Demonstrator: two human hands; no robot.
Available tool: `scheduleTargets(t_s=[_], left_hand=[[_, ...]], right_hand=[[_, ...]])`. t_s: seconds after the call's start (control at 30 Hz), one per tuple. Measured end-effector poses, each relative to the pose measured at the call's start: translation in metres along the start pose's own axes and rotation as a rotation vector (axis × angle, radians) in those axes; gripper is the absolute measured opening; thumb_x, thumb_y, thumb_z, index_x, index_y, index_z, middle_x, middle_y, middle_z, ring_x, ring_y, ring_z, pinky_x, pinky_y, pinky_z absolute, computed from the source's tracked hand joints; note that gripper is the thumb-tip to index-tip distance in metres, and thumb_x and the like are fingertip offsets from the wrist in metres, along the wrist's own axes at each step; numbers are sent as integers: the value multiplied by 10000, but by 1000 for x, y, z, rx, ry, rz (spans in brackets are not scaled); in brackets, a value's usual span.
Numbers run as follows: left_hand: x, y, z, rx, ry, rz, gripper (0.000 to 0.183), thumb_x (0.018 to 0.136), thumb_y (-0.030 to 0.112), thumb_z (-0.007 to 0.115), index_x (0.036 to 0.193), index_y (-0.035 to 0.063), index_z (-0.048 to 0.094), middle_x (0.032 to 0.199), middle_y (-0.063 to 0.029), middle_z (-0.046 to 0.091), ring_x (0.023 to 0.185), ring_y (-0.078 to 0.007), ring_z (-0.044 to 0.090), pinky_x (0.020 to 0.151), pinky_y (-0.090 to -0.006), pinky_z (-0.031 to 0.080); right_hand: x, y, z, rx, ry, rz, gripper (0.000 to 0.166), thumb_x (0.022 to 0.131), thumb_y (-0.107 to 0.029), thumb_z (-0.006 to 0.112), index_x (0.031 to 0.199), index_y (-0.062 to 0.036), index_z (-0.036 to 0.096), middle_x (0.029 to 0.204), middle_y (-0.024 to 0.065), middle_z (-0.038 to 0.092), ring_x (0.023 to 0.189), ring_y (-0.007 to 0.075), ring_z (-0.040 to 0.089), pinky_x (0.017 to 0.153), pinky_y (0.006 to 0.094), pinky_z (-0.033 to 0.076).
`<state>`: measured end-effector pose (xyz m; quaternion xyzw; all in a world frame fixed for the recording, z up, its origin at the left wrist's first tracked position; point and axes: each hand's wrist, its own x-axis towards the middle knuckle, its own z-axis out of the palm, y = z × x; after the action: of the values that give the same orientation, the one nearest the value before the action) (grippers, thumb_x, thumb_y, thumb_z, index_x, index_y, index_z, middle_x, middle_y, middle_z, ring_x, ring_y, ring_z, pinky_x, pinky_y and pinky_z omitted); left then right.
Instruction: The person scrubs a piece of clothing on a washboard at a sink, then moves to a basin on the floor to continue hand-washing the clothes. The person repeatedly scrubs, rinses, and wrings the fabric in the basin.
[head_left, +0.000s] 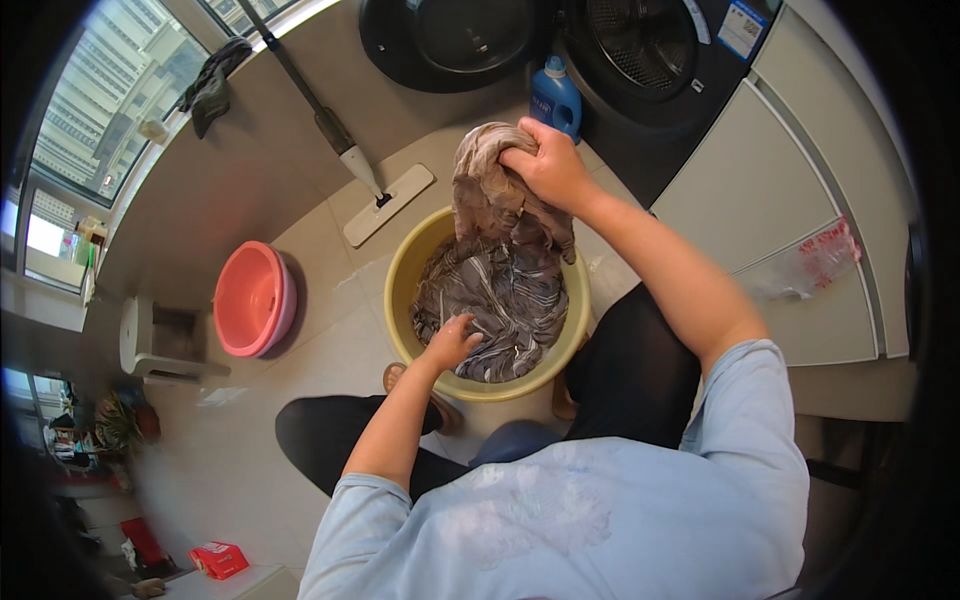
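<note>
Before me on the tiled floor stands a round yellow plastic basin (395, 330). Inside it lies a heap of crumpled grey-brown striped fabric (502, 300). My right hand (551, 161) grips a bunched part of wet-looking brownish cloth (495, 187) above the basin's far rim. That cloth hangs down to the heap, and I cannot tell whether both are one piece. My left hand (452, 341) is low over the near left part of the heap, fingers apart and holding nothing. Whether its fingertips touch the fabric is unclear.
Left of the basin are pink plastic basins (251, 300), stacked, and a grey-white stool (161, 341). A flat mop (390, 204) leans on the wall. A blue detergent bottle (556, 97) stands by an open front-loading washing machine (637, 45). White cabinets (757, 202) line the right.
</note>
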<state>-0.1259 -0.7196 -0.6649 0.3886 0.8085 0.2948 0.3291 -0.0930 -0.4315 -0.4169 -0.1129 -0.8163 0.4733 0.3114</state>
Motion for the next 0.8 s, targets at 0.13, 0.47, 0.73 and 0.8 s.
scheduleTargets(t_s=[0.13, 0.47, 0.73, 0.8], left_hand=[[48, -19, 4, 66, 29, 65, 506, 860, 239, 659, 1269, 2, 479, 1155, -245, 547, 1064, -381, 560, 912, -425, 460], [211, -57, -3, 446, 252, 54, 824, 738, 260, 756, 1414, 39, 339, 1368, -245, 406, 1276, -400, 377, 1066, -431, 335], [286, -70, -4, 702, -250, -100, 944, 638, 565, 752, 1410, 139, 417, 1334, -222, 489, 1222, -405, 480, 967, -470, 445], [293, -65, -5, 648, -410, -205, 815, 647, 556, 736, 1302, 114, 534, 1269, -202, 556, 1170, -375, 534, 962, -452, 452]], right_hand=[[27, 55, 5, -63, -163, 100, 250, 745, -216, 647, 793, 9, 550, 729, 214, 596, 672, 346, 586, 634, 392, 451], [-48, 207, 46, -55, -279, 498, 295, 732, -211, 653, 878, 35, 578, 816, 226, 610, 758, 315, 626, 676, 386, 474], [-139, 308, 92, -421, -717, 829, 573, 779, -365, 608, 1131, 83, 549, 1427, 308, 337, 1199, 459, 473, 1032, 447, 384], [-134, 311, 93, -405, -752, 871, 562, 761, -355, 607, 1111, 82, 563, 1344, 309, 401, 1145, 452, 508, 995, 451, 409]])
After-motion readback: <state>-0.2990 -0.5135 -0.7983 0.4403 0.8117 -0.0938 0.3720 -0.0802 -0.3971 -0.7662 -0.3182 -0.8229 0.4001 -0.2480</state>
